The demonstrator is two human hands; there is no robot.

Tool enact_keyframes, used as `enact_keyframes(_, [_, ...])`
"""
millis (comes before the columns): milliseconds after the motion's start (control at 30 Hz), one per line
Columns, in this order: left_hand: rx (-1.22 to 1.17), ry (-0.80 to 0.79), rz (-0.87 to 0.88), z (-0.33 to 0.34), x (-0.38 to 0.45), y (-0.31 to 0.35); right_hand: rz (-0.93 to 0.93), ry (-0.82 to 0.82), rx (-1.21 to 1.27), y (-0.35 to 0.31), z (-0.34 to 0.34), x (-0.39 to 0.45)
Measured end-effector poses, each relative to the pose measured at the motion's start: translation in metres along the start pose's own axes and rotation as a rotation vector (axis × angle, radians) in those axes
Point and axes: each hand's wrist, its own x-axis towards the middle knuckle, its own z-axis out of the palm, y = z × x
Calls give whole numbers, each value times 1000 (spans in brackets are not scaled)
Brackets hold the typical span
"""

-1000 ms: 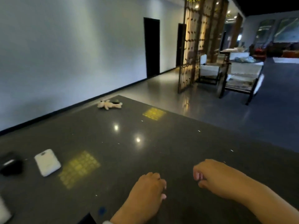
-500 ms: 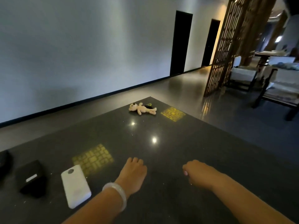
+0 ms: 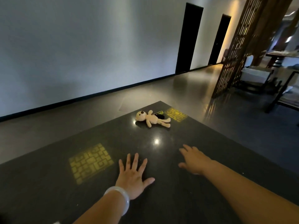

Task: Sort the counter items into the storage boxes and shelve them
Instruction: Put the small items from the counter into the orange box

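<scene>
The plush bear (image 3: 152, 118) lies on its back near the far corner of the dark surface (image 3: 48, 183), w/ a small black item w/ green markings (image 3: 159, 115) just behind it, touching or nearly so. Your hands are well short of it. Your left hand (image 3: 132, 175) is spread flat, fingers straight, holding nothing; pale bangle (image 3: 120, 199) on that wrist. Your right hand (image 3: 193, 159) reaches fwd, fingers extended and relaxed, also holding nothing. Two yellow patterned light patches (image 3: 90, 162) show on the surface, one left of your left hand, one beside the bear.
</scene>
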Motion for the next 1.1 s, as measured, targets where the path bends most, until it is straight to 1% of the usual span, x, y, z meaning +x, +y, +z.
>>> enact_keyframes(133, [-49, 37, 11, 12, 14, -7, 6, 85, 87, -11, 5, 72])
enact_keyframes(267, [-75, 54, 16, 13, 17, -7, -5, 231, 122, -21, 3, 143])
enact_keyframes(333, [-67, 54, 22, 15, 17, -9, 4, 230, 162, -21, 3, 176])
enact_keyframes(400, [-74, 58, 17, 19, 18, -10, 29, 159, 173, -18, 5, 199])
enact_keyframes(467, [-79, 82, 19, 21, 17, -10, 32, 105, 133, -14, 6, 206])
enact_keyframes(567, [-80, 94, 24, 22, 16, -10, -24, 138, 90, -8, 9, 192])
enact_keyframes(633, [-88, 106, 22, 22, 14, -10, -38, 125, 121, -2, 10, 182])
enact_keyframes(733, [-99, 122, 19, 22, 13, -10, 2, 82, 156, 5, 8, 171])
enact_keyframes(833, [-101, 122, 19, 22, 13, -9, -16, 142, 90, 7, -4, 165])
enact_keyframes(933, [-108, 135, 22, 23, 14, -10, -39, 177, 182, 4, -12, 170])
enact_keyframes(1000, [-110, 143, 21, 24, 14, -10, -19, 123, 245, 0, -11, 182])
enact_keyframes(1100, [-112, 127, 15, 24, 15, -10, -37, 69, 185, 0, 3, 202])
